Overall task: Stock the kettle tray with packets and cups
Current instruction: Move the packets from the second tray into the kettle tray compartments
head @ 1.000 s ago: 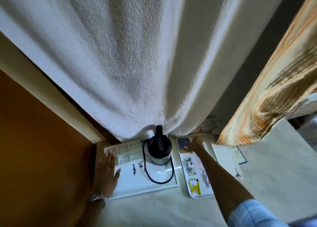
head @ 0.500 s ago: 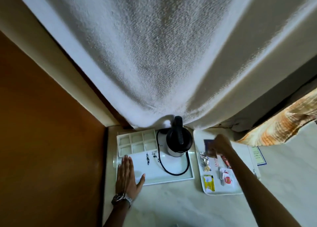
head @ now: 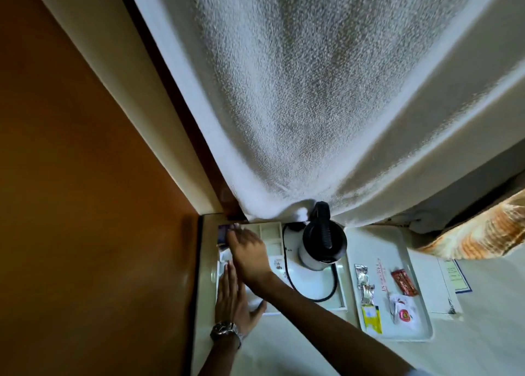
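At the near left edge of the table, left hand lies flat, fingers spread, on the white kettle tray. Beyond it, right hand pinches a dark purple packet over the tray's far-left compartments. Black kettle stands upright further right.
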`<action>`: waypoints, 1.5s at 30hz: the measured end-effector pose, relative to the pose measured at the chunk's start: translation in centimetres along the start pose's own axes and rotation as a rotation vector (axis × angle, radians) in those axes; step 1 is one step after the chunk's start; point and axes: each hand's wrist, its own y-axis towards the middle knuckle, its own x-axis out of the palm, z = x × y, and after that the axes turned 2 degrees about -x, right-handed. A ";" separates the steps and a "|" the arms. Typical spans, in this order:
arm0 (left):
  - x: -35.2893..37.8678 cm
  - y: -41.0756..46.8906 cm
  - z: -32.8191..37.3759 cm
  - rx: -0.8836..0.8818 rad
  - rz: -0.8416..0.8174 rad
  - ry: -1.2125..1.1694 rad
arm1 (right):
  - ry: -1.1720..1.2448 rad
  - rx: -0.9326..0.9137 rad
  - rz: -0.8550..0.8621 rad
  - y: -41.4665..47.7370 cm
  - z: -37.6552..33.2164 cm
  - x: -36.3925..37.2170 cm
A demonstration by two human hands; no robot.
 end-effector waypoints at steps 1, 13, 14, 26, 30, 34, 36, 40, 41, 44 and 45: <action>0.0 0.3 -0.2 -0.011 0.009 0.007 | -0.075 -0.023 -0.035 1.3 -0.4 1.0; 1.0 1.2 -0.9 -0.016 0.027 -0.013 | -0.317 -0.083 -0.459 7.8 0.6 5.0; 1.1 1.5 -0.7 -0.019 0.030 -0.025 | -0.348 -0.078 -0.414 8.3 0.8 4.5; 0.4 0.3 1.8 0.118 0.049 -0.468 | -0.010 -0.232 0.026 -13.5 8.1 4.9; -0.1 0.3 -0.6 0.060 0.060 -0.063 | 0.036 0.705 0.141 -19.7 17.5 1.9; 0.2 0.5 0.4 0.062 0.038 0.023 | 0.058 0.792 -0.185 -19.0 22.4 -0.4; 0.2 0.4 0.1 0.040 0.016 0.059 | 0.085 0.721 -0.228 -18.7 23.4 -1.2; 0.3 0.3 0.3 0.024 -0.001 0.037 | 0.079 0.581 -0.284 -16.9 23.8 -2.7; 0.4 0.3 0.3 0.020 -0.001 0.038 | 0.084 0.563 -0.297 -16.4 23.9 -3.1; 0.7 0.5 0.1 0.019 0.011 0.046 | 0.056 0.509 -0.345 -15.3 24.3 -3.6; 0.6 0.4 0.2 0.023 0.007 0.027 | 0.046 0.494 -0.352 -15.0 24.3 -3.6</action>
